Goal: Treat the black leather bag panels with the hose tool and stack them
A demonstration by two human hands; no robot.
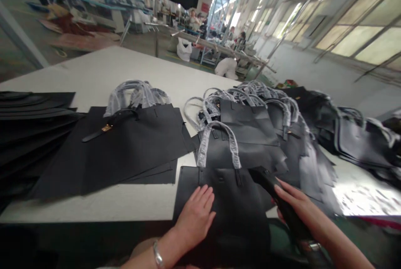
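Note:
A black leather bag panel (232,214), with a handle (218,129) wrapped in clear plastic film, lies at the near table edge, its lower part hanging over. My left hand (196,216), a silver bangle at the wrist, rests flat on this panel below the left handle tab, holding nothing. My right hand (299,206) is wrapped round a black handheld tool (286,210) with a long body, a metal-coloured ring and a tapered nozzle; its exact kind is unclear. The nozzle tip is at the panel's upper right corner; whether it touches cannot be made out.
Left on the white table (103,64) are stacked black panels (131,143) with wrapped handles and a buckled strap (108,127), beside a fanned pile of black sheets (34,135). More handled panels (247,123) are heaped beyond and rightward. Several people work in the background.

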